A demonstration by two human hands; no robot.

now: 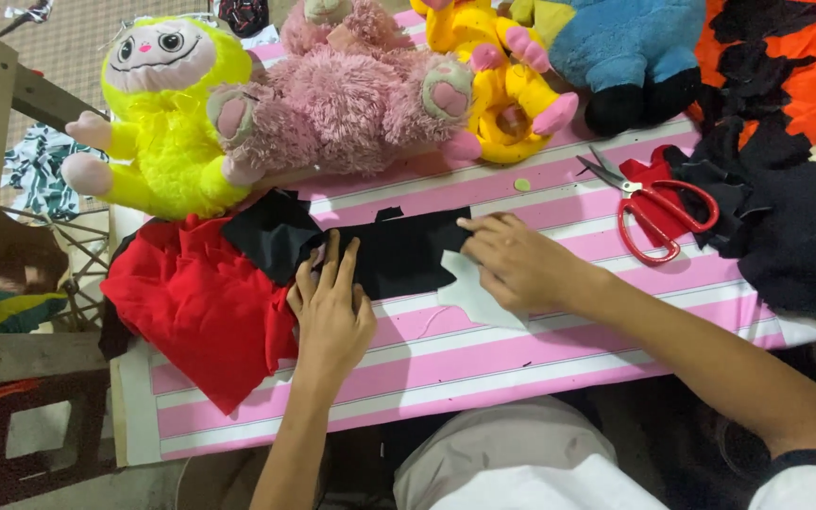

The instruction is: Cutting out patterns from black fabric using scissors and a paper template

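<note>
left hand (332,307) flat, grip released, pressing black fabric piece (399,250) on pink-and-white striped bench (484,354) | right hand (512,260) flat on fabric and white paper pattern (474,295), grasping nothing | red cloth (195,297) left | red-handled scissors (658,210) right | plush toys (351,90) behind

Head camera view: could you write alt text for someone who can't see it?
Two bare hands, left hand and right hand, press flat on black fabric and a white paper shape on a pink striped table. Red cloth, red scissors and plush toys surround them.
</note>
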